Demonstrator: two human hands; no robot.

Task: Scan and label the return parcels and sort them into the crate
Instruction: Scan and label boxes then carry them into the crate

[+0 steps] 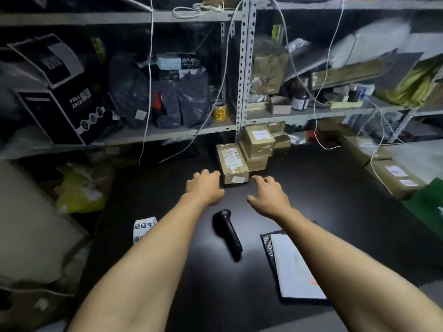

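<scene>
From the head view, I am reaching both bare arms forward over the dark surface. My left hand is hovering palm down just left of the nearest parcel, its fingers spread loosely and lying right by the box's near left corner; I cannot tell whether they are touching it. My right hand is hovering just right of and nearer than the same box, fingers relaxed and apart, holding nothing.

That nearest parcel is lying flat, a brown carton with a white shipping label on top and a smaller white sticker on its near face. Behind it and to the right, a stack of brown cartons is sitting at the far edge of the surface, against the foot of the metal shelf upright.

Between my forearms, the black handheld scanner is lying on its side. Near my left forearm, a roll of labels with printed characters is sitting at the left edge. Under my right forearm, a white sheet on a dark mailer bag is lying flat. More cartons are lying at the right edge, beside something green. Shelves behind are carrying dark bags and a black box.
</scene>
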